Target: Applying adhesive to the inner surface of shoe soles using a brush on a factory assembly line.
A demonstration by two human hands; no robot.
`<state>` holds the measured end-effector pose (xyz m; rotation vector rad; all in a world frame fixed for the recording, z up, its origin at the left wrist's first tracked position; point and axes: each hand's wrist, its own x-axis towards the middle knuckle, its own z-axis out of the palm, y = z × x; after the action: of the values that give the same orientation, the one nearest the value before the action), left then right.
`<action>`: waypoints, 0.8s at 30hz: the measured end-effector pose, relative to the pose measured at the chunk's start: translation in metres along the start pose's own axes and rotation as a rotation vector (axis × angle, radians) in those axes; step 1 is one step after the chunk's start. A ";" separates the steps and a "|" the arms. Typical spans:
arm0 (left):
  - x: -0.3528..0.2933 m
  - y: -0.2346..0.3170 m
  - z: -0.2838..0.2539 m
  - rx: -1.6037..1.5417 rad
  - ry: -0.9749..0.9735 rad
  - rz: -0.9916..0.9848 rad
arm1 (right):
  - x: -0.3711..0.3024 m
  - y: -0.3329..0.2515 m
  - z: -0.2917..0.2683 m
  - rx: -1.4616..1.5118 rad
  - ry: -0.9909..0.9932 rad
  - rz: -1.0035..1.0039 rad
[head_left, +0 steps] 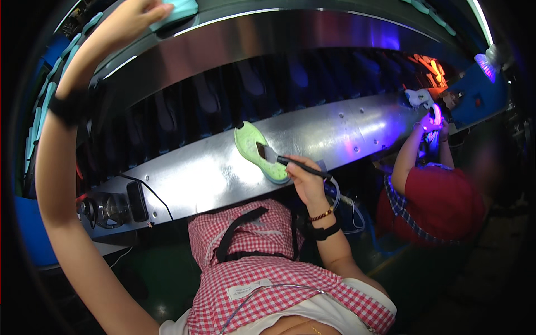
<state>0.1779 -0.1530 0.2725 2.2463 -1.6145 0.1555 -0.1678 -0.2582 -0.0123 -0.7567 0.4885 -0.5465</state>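
A pale green shoe sole (254, 149) lies on the slanted steel ledge (212, 173) in front of me. My right hand (304, 178) grips a small black-handled brush (287, 161) whose bristles rest on the sole near its middle. My left hand (134, 19) is raised high at the upper left and holds a teal shoe sole (176, 14) on the upper steel shelf (268, 36). A black band circles my left wrist; a bead bracelet and a black band sit on my right wrist.
Dark soles ride on a conveyor (234, 95) between shelf and ledge. More teal soles (42, 111) stack at the far left. A black box with cable (137, 201) sits on the ledge. A person in a red shirt (441, 201) works on a shoe under violet light.
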 end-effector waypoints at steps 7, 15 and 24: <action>-0.141 0.029 0.046 -1.306 0.872 -0.259 | 0.010 0.002 0.005 0.015 0.088 -0.009; -0.263 0.042 0.119 -2.097 0.101 -0.422 | 0.015 0.002 0.013 -0.089 0.129 -0.010; -0.259 0.047 0.218 -2.395 0.053 -0.723 | 0.015 0.017 0.068 -0.149 -0.166 0.033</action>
<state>0.0193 -0.0127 0.0039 0.5108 -0.0171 -1.1491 -0.1109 -0.2232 0.0149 -0.9266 0.3894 -0.4154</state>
